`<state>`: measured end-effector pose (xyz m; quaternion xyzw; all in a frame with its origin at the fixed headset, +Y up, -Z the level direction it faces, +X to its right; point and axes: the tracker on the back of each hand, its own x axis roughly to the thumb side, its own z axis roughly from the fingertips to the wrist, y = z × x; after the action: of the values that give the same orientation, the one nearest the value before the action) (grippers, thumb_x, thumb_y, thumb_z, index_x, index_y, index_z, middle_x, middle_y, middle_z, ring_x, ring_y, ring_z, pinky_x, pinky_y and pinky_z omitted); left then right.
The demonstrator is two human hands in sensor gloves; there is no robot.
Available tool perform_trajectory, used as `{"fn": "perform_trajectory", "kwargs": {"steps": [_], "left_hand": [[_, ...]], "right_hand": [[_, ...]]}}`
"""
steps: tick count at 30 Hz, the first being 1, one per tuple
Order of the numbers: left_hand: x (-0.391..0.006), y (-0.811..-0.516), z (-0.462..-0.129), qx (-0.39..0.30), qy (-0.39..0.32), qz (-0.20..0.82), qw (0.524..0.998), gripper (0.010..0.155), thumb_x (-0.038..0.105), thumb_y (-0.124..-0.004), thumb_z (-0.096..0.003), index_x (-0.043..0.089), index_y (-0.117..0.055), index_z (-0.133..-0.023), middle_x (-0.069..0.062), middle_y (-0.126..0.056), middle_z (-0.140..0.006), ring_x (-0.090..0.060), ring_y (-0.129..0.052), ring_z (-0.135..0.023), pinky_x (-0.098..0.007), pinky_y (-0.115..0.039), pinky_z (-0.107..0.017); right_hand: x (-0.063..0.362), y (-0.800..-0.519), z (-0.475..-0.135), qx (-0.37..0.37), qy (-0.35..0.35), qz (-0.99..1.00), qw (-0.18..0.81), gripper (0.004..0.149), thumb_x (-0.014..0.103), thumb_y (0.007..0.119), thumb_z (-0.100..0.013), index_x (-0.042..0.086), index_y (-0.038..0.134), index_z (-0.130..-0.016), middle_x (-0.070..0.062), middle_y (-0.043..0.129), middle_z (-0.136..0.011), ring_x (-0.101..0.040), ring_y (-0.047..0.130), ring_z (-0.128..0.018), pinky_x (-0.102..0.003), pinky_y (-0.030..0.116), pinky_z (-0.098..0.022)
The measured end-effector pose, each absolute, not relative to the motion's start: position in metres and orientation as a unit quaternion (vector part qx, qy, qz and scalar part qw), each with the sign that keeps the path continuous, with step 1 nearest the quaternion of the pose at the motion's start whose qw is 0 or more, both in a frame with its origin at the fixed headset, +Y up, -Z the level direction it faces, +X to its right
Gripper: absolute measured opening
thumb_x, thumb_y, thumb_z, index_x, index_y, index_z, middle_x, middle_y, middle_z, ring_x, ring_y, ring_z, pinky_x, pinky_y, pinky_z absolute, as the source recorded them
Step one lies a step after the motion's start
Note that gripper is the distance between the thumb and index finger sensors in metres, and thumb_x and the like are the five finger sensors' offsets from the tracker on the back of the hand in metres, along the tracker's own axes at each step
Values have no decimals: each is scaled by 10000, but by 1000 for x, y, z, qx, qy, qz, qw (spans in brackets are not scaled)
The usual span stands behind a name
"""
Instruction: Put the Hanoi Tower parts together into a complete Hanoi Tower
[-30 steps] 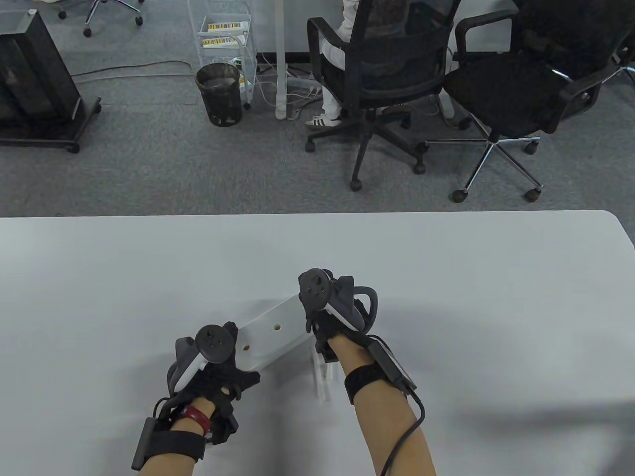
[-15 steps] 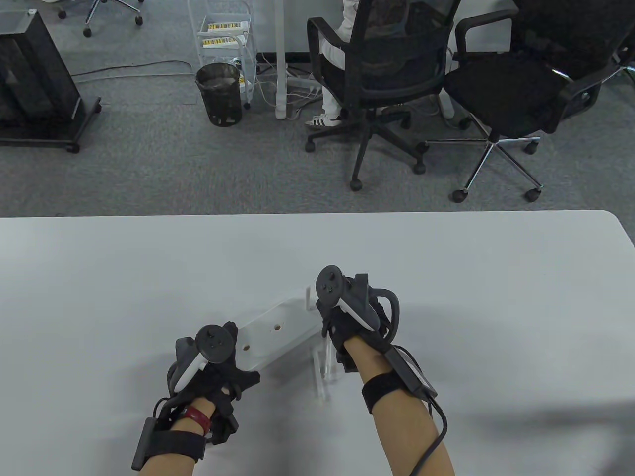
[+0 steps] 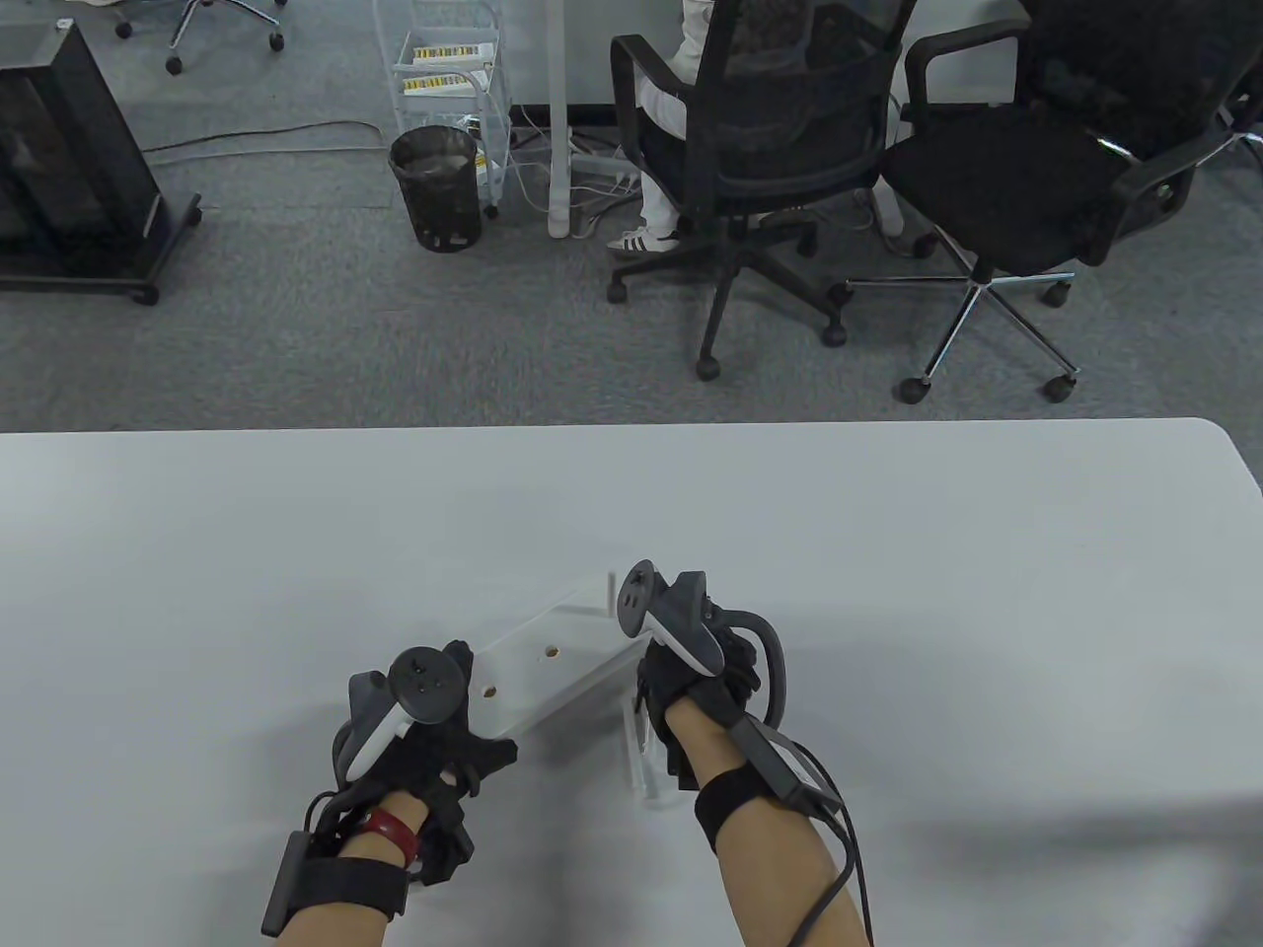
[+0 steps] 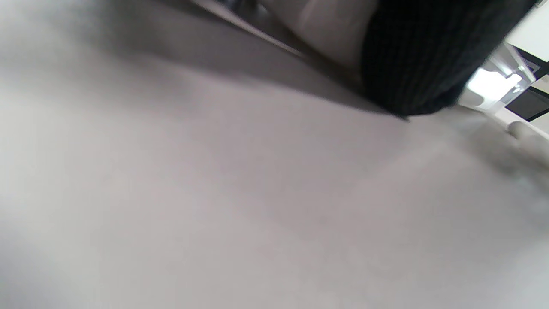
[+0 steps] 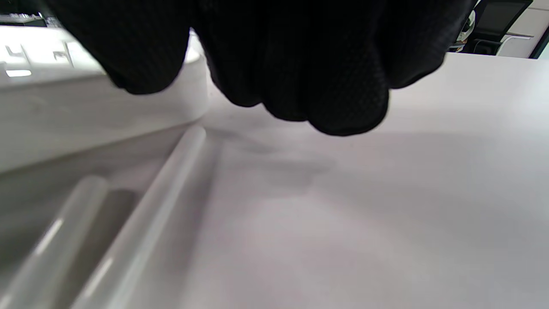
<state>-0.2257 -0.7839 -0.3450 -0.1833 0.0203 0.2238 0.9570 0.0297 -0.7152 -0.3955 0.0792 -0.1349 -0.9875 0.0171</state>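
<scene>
The white Hanoi Tower base (image 3: 553, 676) lies slanted on the table, with two open peg holes showing. A clear peg (image 3: 610, 592) stands upright at its far right end. My left hand (image 3: 449, 710) grips the base's near left end; its gloved finger (image 4: 420, 60) shows in the blurred left wrist view. My right hand (image 3: 656, 691) hangs just right of the base, above the loose clear pegs (image 3: 643, 755) lying on the table. In the right wrist view its fingers (image 5: 326, 86) hang empty, thumb apart, over the table beside two lying pegs (image 5: 141, 223) and the base's edge (image 5: 85, 111).
The white table (image 3: 888, 592) stretches wide to the left, right and far side of the hands. Office chairs (image 3: 760, 148), a bin (image 3: 436, 187) and a wire cart stand on the carpet beyond the table's far edge.
My right hand has let go of the upright peg at the base's far end and drawn back and down toward the loose pegs. My left hand and the base have stayed put.
</scene>
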Motion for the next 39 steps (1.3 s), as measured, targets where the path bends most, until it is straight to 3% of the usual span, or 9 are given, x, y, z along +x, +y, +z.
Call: {"fn": "perform_trajectory", "kwargs": {"steps": [17,29,39], "left_hand": [[-226,-786,-346,-184,20,226,956,1156,510,-937,-381,220,-54,-1067,-106,-201,-1132,-407,-221,-1041,-571,-286,-701],[-226,-787,-346,-184,20,225,957,1154,512,-936,-382,220,-54,-1067,-106,-200,-1131,-407,-220,-1041,-571,-286,-700],[-227,-788,-347,-184,21,224,957,1155,516,-934,-381,220,-52,-1067,-104,-198,-1132,-406,-221,-1041,-572,-286,-701]], "right_hand": [[25,-733,-402,126,-150,-980,44,545,468,872,-310,102,876,-715,-144,945,-685,-361,957,-554,-585,709,-589],[22,-740,-413,142,-139,-979,42,459,398,903,-316,94,893,-660,-146,972,-604,-341,980,-480,-573,740,-562],[24,-748,-416,115,-142,-981,63,462,423,886,-315,101,871,-646,-131,967,-580,-327,977,-459,-571,747,-557]]}}
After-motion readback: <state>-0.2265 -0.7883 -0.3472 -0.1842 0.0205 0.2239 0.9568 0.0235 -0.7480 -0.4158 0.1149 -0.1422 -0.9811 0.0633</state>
